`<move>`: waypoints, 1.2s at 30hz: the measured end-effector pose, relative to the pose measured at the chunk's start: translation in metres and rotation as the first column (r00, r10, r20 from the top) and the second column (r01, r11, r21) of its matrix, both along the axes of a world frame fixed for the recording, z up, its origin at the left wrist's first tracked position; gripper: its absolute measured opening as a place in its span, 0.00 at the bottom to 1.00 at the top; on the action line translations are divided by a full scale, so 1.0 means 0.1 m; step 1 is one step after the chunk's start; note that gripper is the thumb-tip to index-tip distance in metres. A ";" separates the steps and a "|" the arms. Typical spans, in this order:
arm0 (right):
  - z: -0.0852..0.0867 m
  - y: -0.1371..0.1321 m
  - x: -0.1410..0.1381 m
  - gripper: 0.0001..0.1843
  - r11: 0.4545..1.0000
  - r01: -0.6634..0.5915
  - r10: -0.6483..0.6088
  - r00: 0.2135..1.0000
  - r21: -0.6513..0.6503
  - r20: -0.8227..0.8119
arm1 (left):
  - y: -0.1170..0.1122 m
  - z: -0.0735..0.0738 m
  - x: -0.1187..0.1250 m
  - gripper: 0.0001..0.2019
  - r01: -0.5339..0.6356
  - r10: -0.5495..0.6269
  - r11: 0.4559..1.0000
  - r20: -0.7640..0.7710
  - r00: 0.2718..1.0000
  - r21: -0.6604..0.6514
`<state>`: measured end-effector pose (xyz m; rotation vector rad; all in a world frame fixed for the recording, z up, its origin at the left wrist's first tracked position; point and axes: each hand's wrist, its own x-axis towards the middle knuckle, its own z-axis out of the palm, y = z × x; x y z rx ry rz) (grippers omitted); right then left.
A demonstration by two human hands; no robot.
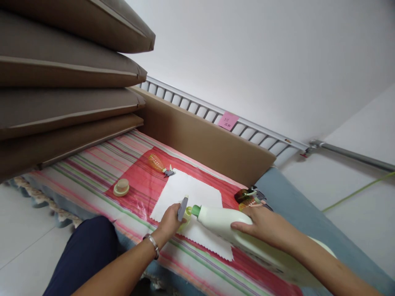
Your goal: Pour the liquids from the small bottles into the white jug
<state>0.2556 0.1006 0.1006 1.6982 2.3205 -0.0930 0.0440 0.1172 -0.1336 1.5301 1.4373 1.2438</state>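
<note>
My left hand (168, 225) is closed around a small clear yellow-green bottle (184, 225), most of it hidden by the fingers. A grey trigger spray head (182, 209) sticks up from the same hand. My right hand (267, 225) grips a large pale green bottle (220, 222) from above, tipped on its side. Its green spout (195, 210) meets the mouth of the small bottle; whether liquid flows I cannot tell. Below both hands lies a white zigzag-edged cloth (197, 190). A pale round cap (121, 187) sits on the left.
An orange spray bottle (156, 163) lies behind the cloth. Several more bottles (243, 196) lie near my right hand. Red plastic (135, 181) covers part of the striped cloth (89, 172). Stacked brown cushions (68, 98) rise at left; a brown board (197, 135) stands behind.
</note>
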 end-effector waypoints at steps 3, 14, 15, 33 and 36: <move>0.00 0.00 0.00 0.21 1.000 -0.001 0.001 1.000 0.007 0.005 | 0.00 0.01 0.00 0.10 0.008 -0.008 1.000 0.003 1.000 0.002; 0.02 -0.01 -0.05 0.20 1.000 0.001 -0.001 1.000 0.014 0.027 | -0.02 0.06 0.00 0.11 0.012 -0.012 1.000 0.006 1.000 -0.010; 0.02 -0.01 -0.05 0.20 1.000 0.000 0.000 1.000 0.016 0.029 | -0.02 0.05 0.00 0.11 0.010 -0.010 1.000 0.004 1.000 -0.009; 0.05 -0.02 -0.07 0.21 1.000 0.004 -0.004 0.999 -0.001 0.044 | 0.00 0.04 0.00 0.10 0.005 -0.005 1.000 0.003 1.000 -0.007; 0.06 -0.02 -0.07 0.21 1.000 -0.002 0.002 0.999 0.001 0.046 | -0.01 0.05 0.00 0.10 0.010 -0.010 1.000 0.005 1.000 -0.005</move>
